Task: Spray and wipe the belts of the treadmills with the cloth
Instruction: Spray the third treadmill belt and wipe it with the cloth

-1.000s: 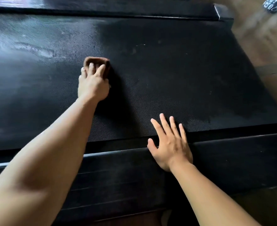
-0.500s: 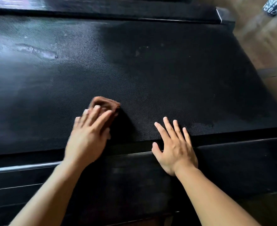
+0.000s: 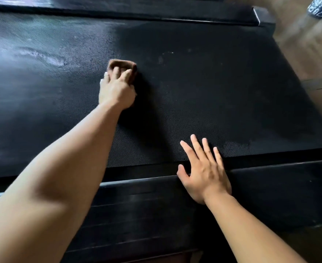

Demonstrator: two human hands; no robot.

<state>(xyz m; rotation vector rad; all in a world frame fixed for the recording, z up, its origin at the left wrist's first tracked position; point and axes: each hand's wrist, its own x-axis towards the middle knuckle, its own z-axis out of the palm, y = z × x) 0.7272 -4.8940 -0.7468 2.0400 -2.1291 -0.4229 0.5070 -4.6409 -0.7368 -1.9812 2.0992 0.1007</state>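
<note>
— What lies underfoot?

— A wooden floor point(image 3: 306, 42), brown; its grain runs streaked and blurred down the right side; it shows again, much darker, in the lower right corner.

— Does anything rest on it?

— A dark flat strip point(image 3: 319, 84) crosses the boards at the right edge; what it is I cannot tell; in the top right corner lies a patterned thing point(image 3: 320, 6), black with pale flecks, cut off by the frame.

— And the light?

— Soft and even; warmest on the boards at the upper right; dim toward the bottom.
</note>
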